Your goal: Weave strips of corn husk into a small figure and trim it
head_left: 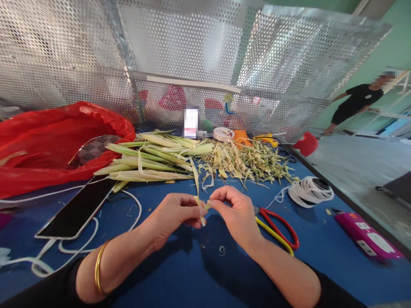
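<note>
Between thumb and fingers, my left hand (pixel 183 210) grips a narrow pale strip of corn husk (pixel 195 177) that stands up above the hand. Close beside it, my right hand (pixel 236 214) pinches a small yellowish bit of husk (pixel 208 205) near the strip's lower part; whether the two are joined I cannot tell. Beyond my hands lies a pile of long pale-green corn husks (pixel 154 156). To its right is a heap of small knotted husk pieces (pixel 253 160). Scissors (pixel 282 226) with red and yellow handles lie by my right wrist.
A spool of white string (pixel 310 191) and a purple packet (pixel 366 234) are on the right. A tablet (pixel 77 209) with a white cable lies left, near a red plastic bag (pixel 64 124). A perforated metal panel (pixel 192 42) stands behind. A person (pixel 359 100) is at far right.
</note>
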A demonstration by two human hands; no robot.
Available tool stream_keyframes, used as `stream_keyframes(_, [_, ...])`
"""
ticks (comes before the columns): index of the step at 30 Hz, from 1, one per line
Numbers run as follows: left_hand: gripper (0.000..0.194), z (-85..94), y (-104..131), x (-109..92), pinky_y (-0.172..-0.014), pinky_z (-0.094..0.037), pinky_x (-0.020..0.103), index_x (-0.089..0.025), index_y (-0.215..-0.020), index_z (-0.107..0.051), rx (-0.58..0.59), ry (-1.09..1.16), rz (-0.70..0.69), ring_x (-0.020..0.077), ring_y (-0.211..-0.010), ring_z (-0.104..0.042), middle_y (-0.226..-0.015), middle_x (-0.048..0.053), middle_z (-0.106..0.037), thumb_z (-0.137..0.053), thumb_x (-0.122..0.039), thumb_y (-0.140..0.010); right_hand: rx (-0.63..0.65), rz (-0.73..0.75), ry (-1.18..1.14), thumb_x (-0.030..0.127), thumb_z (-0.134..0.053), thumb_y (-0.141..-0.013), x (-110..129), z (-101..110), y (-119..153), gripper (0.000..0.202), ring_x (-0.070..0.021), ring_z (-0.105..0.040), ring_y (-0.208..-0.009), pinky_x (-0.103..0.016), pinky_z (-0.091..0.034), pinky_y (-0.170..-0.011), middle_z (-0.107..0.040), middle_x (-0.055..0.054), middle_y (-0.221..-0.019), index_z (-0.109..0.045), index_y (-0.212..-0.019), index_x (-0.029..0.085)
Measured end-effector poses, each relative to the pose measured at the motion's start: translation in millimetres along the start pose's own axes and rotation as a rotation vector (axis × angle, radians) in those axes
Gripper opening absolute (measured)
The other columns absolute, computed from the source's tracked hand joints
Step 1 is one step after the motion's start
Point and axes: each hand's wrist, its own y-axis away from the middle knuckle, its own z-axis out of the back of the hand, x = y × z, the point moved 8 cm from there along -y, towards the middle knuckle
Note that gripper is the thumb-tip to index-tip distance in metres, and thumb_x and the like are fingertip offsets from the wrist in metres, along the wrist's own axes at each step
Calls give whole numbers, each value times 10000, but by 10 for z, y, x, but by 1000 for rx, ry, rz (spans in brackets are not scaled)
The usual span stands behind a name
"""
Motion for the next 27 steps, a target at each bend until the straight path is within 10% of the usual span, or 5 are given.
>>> stream_keyframes(8, [382,-4,2,-24,-705,-499,255,-148,-943,-694,-30,89,-4,126,-629,-623,-687,24,-695,-796,-216,-581,10,-140,-303,197,-693,-699,-214,-5,-67,64,-118,-614,-622,-248,-489,-656,-645,35,-651,-629,-704,191])
stream_keyframes(27, [137,-68,15,35,-586,-475,237,-141,-664,-725,-8,-52,-19,106,-503,-555,-557,18,-662,-718,-276,-645,171,57,46,207,-652,-751,30,-139,-5,53,-159,-610,-749,-279,-471,-721,-659,-10,-780,-688,-712,205])
